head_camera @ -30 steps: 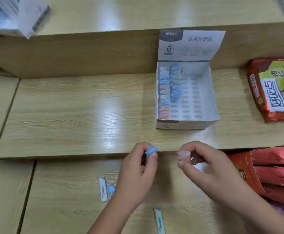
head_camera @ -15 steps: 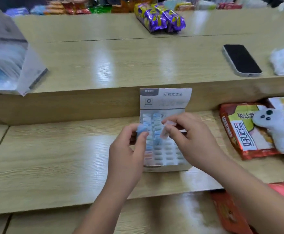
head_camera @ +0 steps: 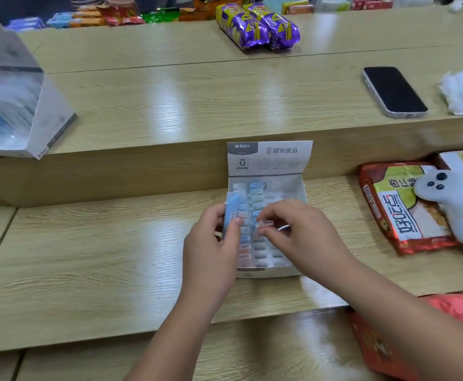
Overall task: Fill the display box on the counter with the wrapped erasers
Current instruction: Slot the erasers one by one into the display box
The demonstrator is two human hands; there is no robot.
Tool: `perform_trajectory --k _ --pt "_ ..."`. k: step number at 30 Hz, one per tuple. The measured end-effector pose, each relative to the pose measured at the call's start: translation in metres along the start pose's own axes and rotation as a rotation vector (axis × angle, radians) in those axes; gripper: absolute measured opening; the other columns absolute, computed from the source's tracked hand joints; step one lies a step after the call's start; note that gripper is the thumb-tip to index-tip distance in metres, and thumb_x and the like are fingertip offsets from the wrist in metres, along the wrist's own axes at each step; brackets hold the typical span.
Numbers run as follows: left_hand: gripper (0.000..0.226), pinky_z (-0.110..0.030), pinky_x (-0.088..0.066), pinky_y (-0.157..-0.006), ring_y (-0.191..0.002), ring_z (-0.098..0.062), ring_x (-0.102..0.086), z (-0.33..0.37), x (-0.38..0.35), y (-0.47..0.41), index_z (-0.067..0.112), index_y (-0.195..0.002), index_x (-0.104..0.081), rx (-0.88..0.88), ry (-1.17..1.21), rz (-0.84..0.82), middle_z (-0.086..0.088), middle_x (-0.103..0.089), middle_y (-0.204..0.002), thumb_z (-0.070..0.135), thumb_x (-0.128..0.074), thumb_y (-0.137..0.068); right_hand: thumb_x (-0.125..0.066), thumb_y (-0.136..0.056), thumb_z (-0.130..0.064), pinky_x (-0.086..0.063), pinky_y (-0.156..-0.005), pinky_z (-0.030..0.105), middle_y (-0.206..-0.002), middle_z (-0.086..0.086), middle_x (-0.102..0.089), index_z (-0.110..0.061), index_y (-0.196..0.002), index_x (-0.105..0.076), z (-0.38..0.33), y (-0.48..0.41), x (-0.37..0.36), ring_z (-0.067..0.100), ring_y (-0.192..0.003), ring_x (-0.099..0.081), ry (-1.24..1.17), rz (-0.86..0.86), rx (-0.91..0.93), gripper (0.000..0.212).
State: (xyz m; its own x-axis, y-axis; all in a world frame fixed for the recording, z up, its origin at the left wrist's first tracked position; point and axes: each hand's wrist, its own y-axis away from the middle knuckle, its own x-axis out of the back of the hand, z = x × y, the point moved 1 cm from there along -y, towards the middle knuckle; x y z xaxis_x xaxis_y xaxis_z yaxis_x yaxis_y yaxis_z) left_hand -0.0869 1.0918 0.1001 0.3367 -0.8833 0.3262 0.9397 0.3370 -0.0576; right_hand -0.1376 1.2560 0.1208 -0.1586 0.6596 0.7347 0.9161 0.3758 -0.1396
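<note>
A white display box (head_camera: pixel 299 188) with an upright printed lid stands on the lower counter step. Two rows of pastel wrapped erasers fill its left side; the slots on the right show bare. My left hand (head_camera: pixel 211 248) grips a blue wrapped eraser (head_camera: pixel 231 209) at the box's left edge, held upright. My right hand (head_camera: pixel 296 235) pinches a pale pink eraser (head_camera: pixel 264 223) over the middle of the box.
A black phone (head_camera: pixel 394 90) and crumpled white tissue (head_camera: pixel 457 92) lie on the upper counter. Purple snack packs (head_camera: pixel 257 26) sit farther back. A clear box (head_camera: pixel 7 97) stands at left. Snack bags (head_camera: pixel 406 207) and a white plush toy (head_camera: pixel 447 202) lie to the right.
Both hands rose from the lowest shelf to the display box, each carrying its eraser. The view tilted up, and the loose erasers on the lowest shelf went out of sight.
</note>
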Motion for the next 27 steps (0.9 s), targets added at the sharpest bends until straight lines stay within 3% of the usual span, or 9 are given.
perform_trajectory --k 3,5,10,15,18,23,25,27 --pt "0.013 -0.036 -0.063 -0.064 -0.078 -0.008 -0.068 -0.005 -0.002 0.002 0.043 -0.102 -0.066 0.039 0.018 -0.012 0.017 -0.071 -0.092 0.032 -0.063 -0.098 -0.077 -0.082 -0.023 -0.051 -0.072 0.025 -0.081 -0.016 -0.063 -0.026 -0.093 -0.072 -0.001 -0.003 0.002 0.001 -0.078 -0.059 0.064 0.016 0.036 0.012" --pt "0.012 -0.04 -0.063 -0.064 -0.081 -0.015 -0.07 -0.006 -0.003 0.003 0.045 -0.102 -0.065 0.049 0.027 -0.013 0.014 -0.071 -0.093 0.034 -0.063 -0.098 -0.077 -0.082 -0.024 -0.05 -0.071 0.024 -0.081 -0.017 -0.063 -0.027 -0.094 -0.073 -0.001 -0.004 0.004 0.001 -0.078 -0.059 0.079 -0.003 0.038 0.012" --pt "0.012 -0.037 -0.062 -0.064 -0.084 -0.013 -0.07 -0.006 -0.002 0.002 0.045 -0.103 -0.065 0.071 0.028 -0.008 0.016 -0.072 -0.094 0.035 -0.062 -0.098 -0.074 -0.085 -0.026 -0.046 -0.069 0.021 -0.082 -0.015 -0.063 -0.028 -0.093 -0.071 0.002 -0.001 0.007 0.002 -0.075 -0.057 0.13 -0.031 0.06 0.009" --pt "0.012 -0.024 -0.059 -0.058 -0.078 -0.007 -0.07 -0.005 -0.004 0.003 0.043 -0.104 -0.066 0.059 0.011 0.0 0.013 -0.072 -0.092 0.033 -0.062 -0.098 -0.068 -0.088 -0.03 -0.05 -0.07 0.033 -0.088 -0.011 -0.064 -0.029 -0.098 -0.066 -0.004 -0.001 0.0 0.012 -0.08 -0.061 0.261 -0.111 0.043 0.01" --pt "0.012 -0.031 -0.061 -0.061 -0.081 -0.011 -0.07 -0.004 -0.005 0.002 0.042 -0.105 -0.066 0.064 0.018 -0.013 0.013 -0.072 -0.092 0.034 -0.061 -0.098 -0.066 -0.086 -0.035 -0.047 -0.061 0.032 -0.082 -0.01 -0.063 -0.03 -0.09 -0.051 -0.009 -0.006 -0.001 0.015 -0.075 -0.06 0.329 -0.099 -0.012 0.017" --pt "0.014 -0.012 -0.05 -0.058 -0.075 -0.001 -0.068 0.001 -0.001 0.003 0.043 -0.101 -0.07 0.079 0.094 -0.035 0.018 -0.074 -0.092 0.031 -0.063 -0.098 -0.061 -0.085 -0.052 -0.045 -0.058 0.028 -0.082 -0.017 -0.06 -0.034 -0.088 -0.05 -0.009 -0.003 0.008 0.009 -0.077 -0.06 0.469 -0.079 0.019 0.021" --pt "0.014 -0.009 -0.047 -0.062 -0.081 0.0 -0.067 0.001 0.001 0.002 0.044 -0.1 -0.072 0.078 0.101 -0.049 0.015 -0.074 -0.094 0.033 -0.065 -0.097 -0.057 -0.083 -0.06 -0.048 -0.062 0.024 -0.085 -0.021 -0.063 -0.036 -0.094 -0.06 -0.012 0.0 0.015 0.0 -0.079 -0.061 0.299 -0.006 0.016 0.026" --pt "0.014 -0.004 -0.045 -0.066 -0.09 0.0 -0.065 0.002 0.003 0.001 0.044 -0.101 -0.074 0.055 0.085 -0.049 0.009 -0.073 -0.099 0.033 -0.068 -0.094 -0.061 -0.083 -0.057 -0.051 -0.067 0.016 -0.091 -0.022 -0.068 -0.039 -0.101 -0.066 -0.017 0.001 0.018 -0.001 -0.085 -0.065 -0.096 -0.007 -0.027 0.026"
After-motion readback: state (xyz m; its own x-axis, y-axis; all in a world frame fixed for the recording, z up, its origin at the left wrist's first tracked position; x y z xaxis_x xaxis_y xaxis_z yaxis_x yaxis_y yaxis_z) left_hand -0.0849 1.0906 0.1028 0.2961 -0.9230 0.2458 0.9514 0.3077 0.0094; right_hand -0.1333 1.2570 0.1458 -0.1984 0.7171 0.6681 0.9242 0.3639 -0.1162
